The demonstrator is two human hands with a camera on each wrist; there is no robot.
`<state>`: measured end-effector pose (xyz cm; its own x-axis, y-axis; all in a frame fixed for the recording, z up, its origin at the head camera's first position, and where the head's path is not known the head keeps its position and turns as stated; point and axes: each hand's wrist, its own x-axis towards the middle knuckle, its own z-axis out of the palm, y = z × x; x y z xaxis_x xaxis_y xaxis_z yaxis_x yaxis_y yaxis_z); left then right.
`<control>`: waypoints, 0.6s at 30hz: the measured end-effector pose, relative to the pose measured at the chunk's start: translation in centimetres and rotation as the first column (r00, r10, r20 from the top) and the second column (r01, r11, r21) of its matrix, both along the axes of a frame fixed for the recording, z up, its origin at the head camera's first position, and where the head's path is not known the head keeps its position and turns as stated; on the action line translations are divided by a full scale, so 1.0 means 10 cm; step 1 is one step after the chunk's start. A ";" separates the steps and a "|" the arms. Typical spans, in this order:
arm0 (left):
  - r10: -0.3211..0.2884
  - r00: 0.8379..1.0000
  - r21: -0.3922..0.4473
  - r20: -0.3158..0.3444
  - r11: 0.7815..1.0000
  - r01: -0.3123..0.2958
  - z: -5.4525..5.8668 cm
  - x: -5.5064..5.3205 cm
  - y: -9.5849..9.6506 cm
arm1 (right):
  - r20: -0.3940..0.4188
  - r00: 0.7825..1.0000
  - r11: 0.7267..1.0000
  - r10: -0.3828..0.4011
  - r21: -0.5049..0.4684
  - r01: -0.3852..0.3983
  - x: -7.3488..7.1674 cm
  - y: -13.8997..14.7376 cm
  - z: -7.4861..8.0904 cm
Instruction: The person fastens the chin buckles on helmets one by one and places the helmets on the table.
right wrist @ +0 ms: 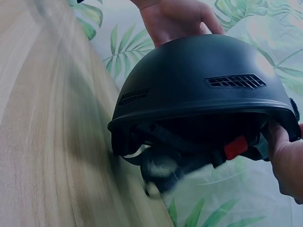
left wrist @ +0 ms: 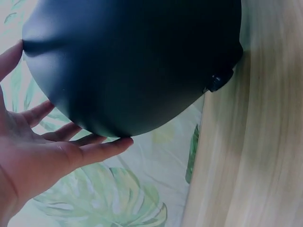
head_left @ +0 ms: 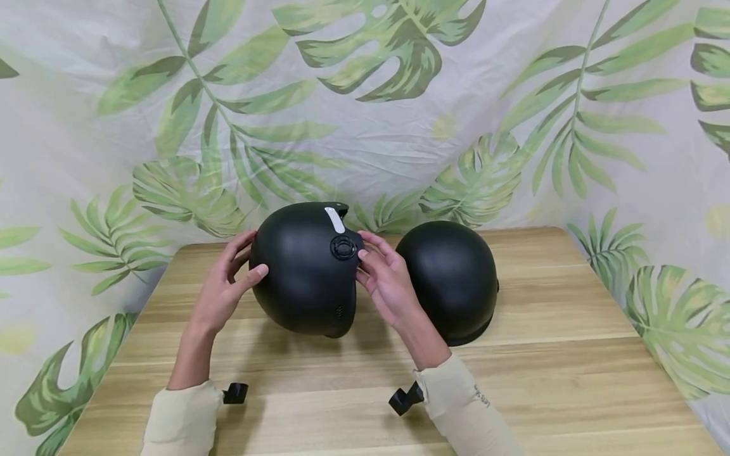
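1. Sideways over a wooden table [head_left: 319, 405], a black helmet [head_left: 296, 272] is held between two hands, its crown toward the left hand [head_left: 225, 285] and its opening toward the right hand [head_left: 390, 282]; whether any part touches the wood is hard to tell.
2. The left hand grips the crown, thumb and fingers spread wide around the curved shell.
3. The right hand pinches the rim beside a round black fitting [head_left: 344, 247], its grip nearly closed, with one digit reaching inside the opening in the right wrist view. A white patch [head_left: 334, 220] marks the shell nearby.
4. Slotted vents [right wrist: 236, 81] line the shell above the opening, where a dark strap [right wrist: 182, 142] and a red clip [right wrist: 236, 147] show.
5. Just beyond the right forearm, a second helmet [head_left: 447, 282] sits crown up on the table.
6. A leaf-print cloth [head_left: 365, 139] hangs behind; pale sleeves [head_left: 182, 418] cover the forearms.
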<state>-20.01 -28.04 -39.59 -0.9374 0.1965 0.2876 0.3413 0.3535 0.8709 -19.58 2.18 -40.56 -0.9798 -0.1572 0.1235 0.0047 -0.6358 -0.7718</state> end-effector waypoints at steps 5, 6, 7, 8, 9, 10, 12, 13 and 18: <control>0.040 0.999 -0.043 -0.016 0.998 -0.041 0.02 0.01 0.00 | 0.021 1.000 1.000 -0.005 -0.005 0.005 0.00 -0.01 -0.03; 0.047 0.999 -0.049 -0.022 0.998 -0.048 0.03 0.02 0.00 | 0.027 1.000 1.000 -0.003 -0.005 0.003 0.00 -0.01 -0.04; 0.054 0.998 -0.056 -0.027 0.997 -0.056 0.03 0.02 0.00 | 0.033 0.999 1.000 -0.002 -0.007 0.003 0.00 -0.01 -0.04; 0.058 0.998 -0.063 -0.033 0.996 -0.060 0.03 0.02 0.00 | 0.036 0.999 1.000 -0.002 -0.007 0.002 0.00 -0.01 -0.05; 0.060 0.998 -0.069 -0.036 0.996 -0.063 0.03 0.02 0.00 | 0.038 0.999 1.000 -0.003 -0.005 0.003 0.00 -0.01 -0.05; 0.062 0.997 -0.075 -0.038 0.995 -0.065 0.04 0.02 -0.01 | 0.037 0.999 1.000 -0.004 -0.003 0.004 0.00 -0.01 -0.05; 0.059 0.998 -0.086 -0.038 0.994 -0.062 0.04 0.02 -0.01 | 0.036 0.999 1.000 -0.010 0.001 0.010 0.00 0.00 -0.06; 0.056 0.998 -0.090 -0.034 0.994 -0.059 0.04 0.02 -0.02 | 0.036 0.999 1.000 -0.016 0.003 0.016 -0.01 0.00 -0.06; 0.050 0.998 -0.093 0.032 0.995 -0.046 0.03 0.02 -0.05 | 0.060 0.998 1.000 -0.014 0.000 0.014 -0.04 0.00 -0.10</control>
